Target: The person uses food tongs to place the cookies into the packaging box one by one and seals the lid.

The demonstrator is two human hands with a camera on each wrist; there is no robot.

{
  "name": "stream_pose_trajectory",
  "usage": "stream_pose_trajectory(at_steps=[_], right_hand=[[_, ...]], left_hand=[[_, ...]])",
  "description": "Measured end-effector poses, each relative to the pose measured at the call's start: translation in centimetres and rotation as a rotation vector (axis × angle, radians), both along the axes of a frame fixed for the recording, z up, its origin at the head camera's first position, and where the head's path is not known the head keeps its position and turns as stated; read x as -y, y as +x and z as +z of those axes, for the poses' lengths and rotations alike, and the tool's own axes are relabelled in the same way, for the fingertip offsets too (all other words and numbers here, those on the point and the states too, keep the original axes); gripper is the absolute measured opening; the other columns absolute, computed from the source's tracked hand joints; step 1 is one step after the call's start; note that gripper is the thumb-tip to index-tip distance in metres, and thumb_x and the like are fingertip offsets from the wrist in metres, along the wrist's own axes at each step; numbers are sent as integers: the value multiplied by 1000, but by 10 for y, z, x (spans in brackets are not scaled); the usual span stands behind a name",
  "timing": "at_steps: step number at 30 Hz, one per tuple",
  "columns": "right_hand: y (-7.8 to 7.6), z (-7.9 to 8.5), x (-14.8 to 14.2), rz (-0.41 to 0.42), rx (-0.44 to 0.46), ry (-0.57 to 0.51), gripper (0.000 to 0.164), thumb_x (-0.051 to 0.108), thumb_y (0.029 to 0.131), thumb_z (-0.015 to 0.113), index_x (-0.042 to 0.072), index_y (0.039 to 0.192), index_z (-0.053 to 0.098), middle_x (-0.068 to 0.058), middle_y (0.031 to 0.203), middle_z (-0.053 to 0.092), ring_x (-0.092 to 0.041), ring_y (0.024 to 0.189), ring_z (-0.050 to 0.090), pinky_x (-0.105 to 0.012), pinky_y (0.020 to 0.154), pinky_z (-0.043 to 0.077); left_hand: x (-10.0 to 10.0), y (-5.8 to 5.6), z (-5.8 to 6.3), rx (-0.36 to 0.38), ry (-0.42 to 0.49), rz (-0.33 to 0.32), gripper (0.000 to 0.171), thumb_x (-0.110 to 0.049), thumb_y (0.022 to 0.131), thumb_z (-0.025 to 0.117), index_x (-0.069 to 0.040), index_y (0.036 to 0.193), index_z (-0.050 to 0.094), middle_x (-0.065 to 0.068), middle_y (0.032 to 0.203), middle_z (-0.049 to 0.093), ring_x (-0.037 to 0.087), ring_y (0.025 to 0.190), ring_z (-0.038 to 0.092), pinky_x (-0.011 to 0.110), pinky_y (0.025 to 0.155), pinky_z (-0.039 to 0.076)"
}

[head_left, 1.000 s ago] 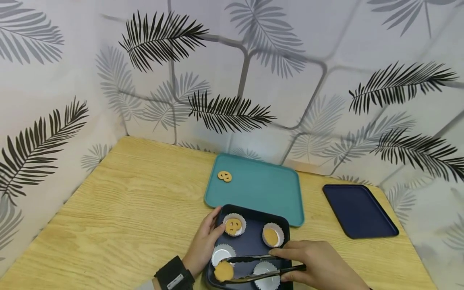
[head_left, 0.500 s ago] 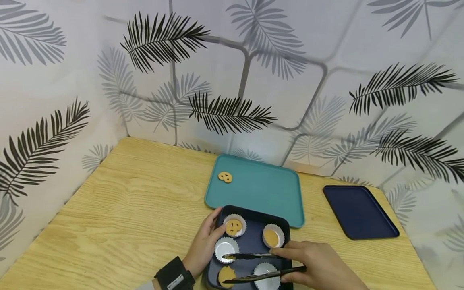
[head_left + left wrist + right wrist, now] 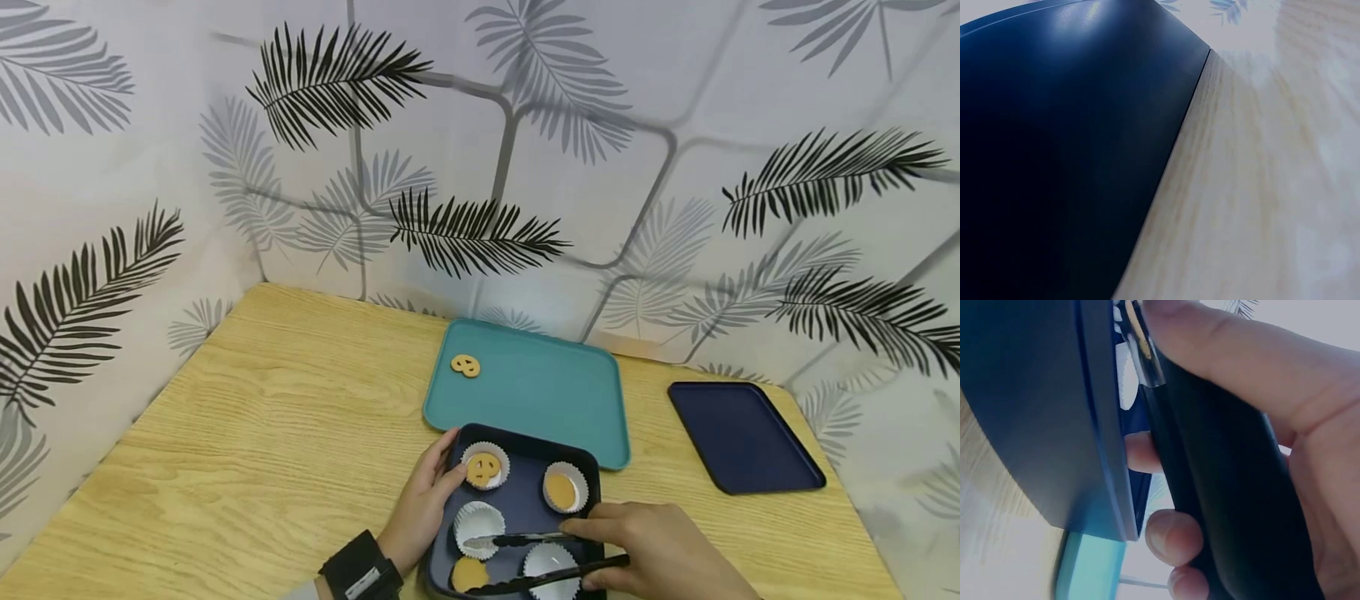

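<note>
The right hand (image 3: 660, 550) comes in from the lower right edge of the head view, forearm angled up toward the centre, knuckles up and fingers curled round the handles of a pair of black tongs (image 3: 525, 558). Its grip is clamped on the tongs: the thumb lies along the upper arm and the other fingers wrap under the lower one, as the right wrist view shows close up, with the thumb (image 3: 1235, 362) pressed on the dark handle. The two tong arms stand apart, spread like a narrow V that points left over the dark tray (image 3: 525, 442); the upper tip sits at the white paper cup (image 3: 478, 525) on the tray's left side, the lower tip just beside a round biscuit (image 3: 469, 573) lying near the tray's front-left corner. Nothing is between the tips.

The left hand (image 3: 423, 500), with a black band at the wrist, reaches from the bottom edge and rests against the tray's left rim, fingers nearly straight along it with the tips at the far-left corner; its grip is relaxed and holds nothing. The left wrist view shows only the tray's dark wall meeting the wooden tabletop (image 3: 1260, 187).

Further cups hold biscuits at the tray's back. Behind it lies a teal tray (image 3: 540, 392) with one pretzel-shaped biscuit (image 3: 466, 365).
</note>
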State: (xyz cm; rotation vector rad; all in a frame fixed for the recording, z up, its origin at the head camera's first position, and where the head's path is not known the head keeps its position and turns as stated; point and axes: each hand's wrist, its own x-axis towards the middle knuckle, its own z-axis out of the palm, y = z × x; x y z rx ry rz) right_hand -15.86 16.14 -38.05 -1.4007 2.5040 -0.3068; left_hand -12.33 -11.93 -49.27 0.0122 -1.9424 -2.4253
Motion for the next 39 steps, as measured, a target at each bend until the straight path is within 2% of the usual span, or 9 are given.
stream_pose_trajectory(at_steps=[3,8,14,17,20,27,29,35,39], right_hand=[[0,1,4,25,-34,-19,46,48,83,70,31,125,65,15,105,65,2,81,59,-18,59,48],[1,0,5,49,-85,-60,42,42,82,73,32,122,68,17,94,63,6,73,53,-15,57,44],[1,2,-1,64,-108,-133,40,40,83,73,32,122,67,17,95,65,8,76,54,-12,58,45],[0,2,-3,64,-143,-139,40,40,82,74,32,121,68,17,96,67,6,77,58,-13,59,47],[1,4,-5,52,-140,-131,40,41,83,73,34,121,67,17,97,67,6,78,59,-14,59,47],[3,13,-11,12,-198,-124,44,49,81,71,35,122,66,21,90,63,10,70,48,-13,54,41],[4,16,-13,-3,-183,-99,44,51,81,70,35,122,66,22,92,63,10,70,49,-14,55,41],[9,21,-16,-4,-32,9,44,55,84,65,33,122,67,19,100,65,5,78,58,-19,59,49],[12,16,-9,-19,-30,60,48,58,83,64,33,124,66,13,112,67,-4,90,65,-25,66,55]], left_hand=[[0,0,2,4,-5,6,55,-12,102,46,-5,152,24,14,160,19,27,148,14,44,121,13],[0,0,3,11,-12,5,55,-12,102,46,-6,152,24,14,160,18,27,148,14,44,121,13],[0,0,3,20,-31,18,55,-13,102,47,-6,152,25,14,159,19,29,148,15,44,120,14],[0,0,2,19,-31,20,55,-13,102,47,-6,152,25,14,159,20,29,148,15,44,120,14],[-1,0,2,20,-24,12,55,-13,102,47,-6,152,25,14,159,20,28,148,15,44,120,14],[0,-1,2,12,-37,21,55,-12,102,46,-6,152,26,13,159,22,28,147,17,45,120,14],[0,-2,2,10,-38,26,55,-11,102,47,-6,152,26,13,159,22,28,147,18,45,120,14],[-1,-1,1,14,-45,24,55,-10,101,46,-6,152,26,12,159,22,28,147,16,44,120,14],[-2,1,1,15,-48,27,55,-9,101,46,-5,152,26,13,159,22,28,147,16,45,120,15]])
